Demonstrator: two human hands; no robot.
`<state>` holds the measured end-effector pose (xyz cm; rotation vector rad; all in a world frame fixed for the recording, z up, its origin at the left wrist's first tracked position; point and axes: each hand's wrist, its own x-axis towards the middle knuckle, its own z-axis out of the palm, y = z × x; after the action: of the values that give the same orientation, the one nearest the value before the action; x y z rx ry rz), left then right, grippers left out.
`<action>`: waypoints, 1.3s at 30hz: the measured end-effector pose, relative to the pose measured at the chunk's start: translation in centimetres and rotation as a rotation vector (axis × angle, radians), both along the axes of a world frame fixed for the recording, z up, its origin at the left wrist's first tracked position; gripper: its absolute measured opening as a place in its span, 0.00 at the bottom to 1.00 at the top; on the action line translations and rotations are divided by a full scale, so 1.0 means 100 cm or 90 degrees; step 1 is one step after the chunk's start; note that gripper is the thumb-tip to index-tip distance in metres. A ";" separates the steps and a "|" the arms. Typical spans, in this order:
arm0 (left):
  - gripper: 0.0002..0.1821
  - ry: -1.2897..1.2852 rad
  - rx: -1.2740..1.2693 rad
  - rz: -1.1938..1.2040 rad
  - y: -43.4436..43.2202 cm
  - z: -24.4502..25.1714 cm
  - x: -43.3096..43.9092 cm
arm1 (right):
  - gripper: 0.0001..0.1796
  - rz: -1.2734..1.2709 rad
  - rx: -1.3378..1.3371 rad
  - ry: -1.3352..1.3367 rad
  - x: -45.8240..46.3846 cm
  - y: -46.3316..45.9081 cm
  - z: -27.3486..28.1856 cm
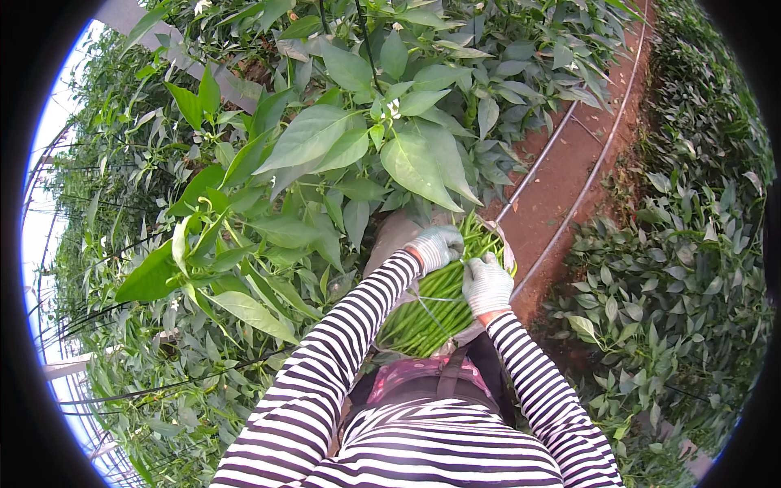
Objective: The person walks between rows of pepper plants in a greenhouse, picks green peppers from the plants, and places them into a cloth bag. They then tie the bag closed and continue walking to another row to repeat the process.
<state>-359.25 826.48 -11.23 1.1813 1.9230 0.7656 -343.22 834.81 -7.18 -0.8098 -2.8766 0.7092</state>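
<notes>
A sack (468,334) packed with long green chili peppers (427,317) stands against my front, its pale rim folded around them. Pale strings (440,299) cross over the peppers. Over the far part of the pile, my left hand (440,247), in a striped knit glove, has its fingers curled. Close to its right, my right hand (487,283), gloved alike, has bent fingertips at the strings' far end. A narrow gap parts the two hands. What either set of fingers pinches is too small to tell.
Leafy pepper plants (354,140) with white flowers rise ahead and to the left, some leaves close to my arms. To the right runs a reddish dirt path (567,165) with two pipes (537,161) along it. Another plant row (671,293) borders the path. Dark support lines cross the left foliage.
</notes>
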 end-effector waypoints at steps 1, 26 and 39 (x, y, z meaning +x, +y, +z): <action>0.06 0.004 0.006 -0.005 -0.004 0.000 0.001 | 0.06 0.007 -0.079 -0.014 -0.001 -0.002 0.001; 0.07 -0.030 -0.013 0.010 -0.005 -0.010 -0.003 | 0.06 -0.163 -0.263 0.064 -0.016 0.000 -0.032; 0.09 0.009 -0.052 -0.036 0.001 0.005 -0.009 | 0.07 -0.251 -0.347 0.100 -0.020 0.003 -0.041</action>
<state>-360.20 826.56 -10.77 1.1899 1.9059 0.6441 -345.23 835.14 -11.33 -1.2578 -2.2915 1.4386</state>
